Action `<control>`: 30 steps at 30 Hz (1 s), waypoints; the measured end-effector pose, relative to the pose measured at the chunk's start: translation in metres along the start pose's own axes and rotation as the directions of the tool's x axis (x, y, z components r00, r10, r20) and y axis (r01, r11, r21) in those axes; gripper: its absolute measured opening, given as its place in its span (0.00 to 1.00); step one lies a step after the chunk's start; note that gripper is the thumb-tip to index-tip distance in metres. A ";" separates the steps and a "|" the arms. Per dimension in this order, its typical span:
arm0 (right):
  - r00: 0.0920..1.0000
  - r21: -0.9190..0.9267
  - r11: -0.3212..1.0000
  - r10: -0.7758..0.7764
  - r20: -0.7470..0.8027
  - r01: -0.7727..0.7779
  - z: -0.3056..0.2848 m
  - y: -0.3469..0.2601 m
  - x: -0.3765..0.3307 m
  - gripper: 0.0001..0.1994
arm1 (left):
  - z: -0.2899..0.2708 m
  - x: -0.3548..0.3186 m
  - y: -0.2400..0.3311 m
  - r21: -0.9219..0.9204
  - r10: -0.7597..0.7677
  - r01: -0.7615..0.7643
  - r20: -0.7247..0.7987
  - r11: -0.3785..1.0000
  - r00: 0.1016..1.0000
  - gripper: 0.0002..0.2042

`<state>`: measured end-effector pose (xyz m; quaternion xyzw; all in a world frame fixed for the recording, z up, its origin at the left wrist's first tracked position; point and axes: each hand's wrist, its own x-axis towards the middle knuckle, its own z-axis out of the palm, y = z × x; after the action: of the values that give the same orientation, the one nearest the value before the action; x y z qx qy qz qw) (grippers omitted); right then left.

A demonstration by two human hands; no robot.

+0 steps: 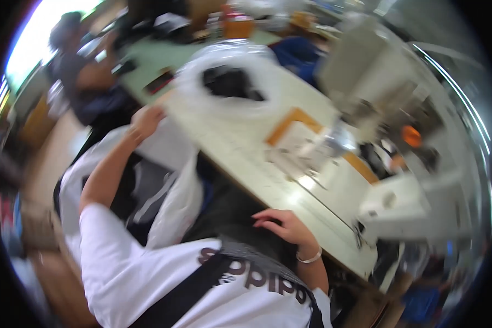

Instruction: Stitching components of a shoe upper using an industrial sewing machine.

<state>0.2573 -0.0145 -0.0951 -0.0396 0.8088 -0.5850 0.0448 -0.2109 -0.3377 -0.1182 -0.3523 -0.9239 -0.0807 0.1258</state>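
Note:
At the table's far left corner, my left hand [147, 121] is closed on the upper edge of a large white bag [176, 188]. The bag gapes beside my legs, and dark and grey cloth [150, 183] with a pale cord shows inside it. My right hand [285, 225], a light bracelet at its wrist, hovers over my lap by the table's near edge. Its fingers are loosely bent and apart, with nothing in them.
A sewing machine [396, 197] stands on the pale table [229, 136], to the right. A clear plastic bag [194, 68] with black pieces [232, 82] lies at the table's far end. Another person [87, 71] sits at the far left; boxes stand at lower left.

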 end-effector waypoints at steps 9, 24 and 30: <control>0.998 -0.028 0.999 0.045 0.031 -0.044 0.015 -0.006 -0.002 0.17 | -0.119 -0.069 0.050 -0.005 0.026 -0.026 0.209 1.000 0.978 0.08; 0.985 -0.004 1.000 -0.013 0.172 0.014 0.018 0.014 0.000 0.15 | -0.053 -0.215 -0.072 0.066 0.028 -0.192 0.892 0.979 0.451 0.23; 0.956 0.047 0.957 -0.288 0.045 0.286 0.018 0.017 0.016 0.13 | -0.202 -0.107 0.018 0.044 0.058 -0.085 0.437 0.995 0.897 0.25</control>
<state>0.2429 -0.0280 -0.1173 -0.1707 0.7811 -0.6003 -0.0192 -0.0863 -0.4400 0.0450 -0.3910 -0.9171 0.0336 -0.0701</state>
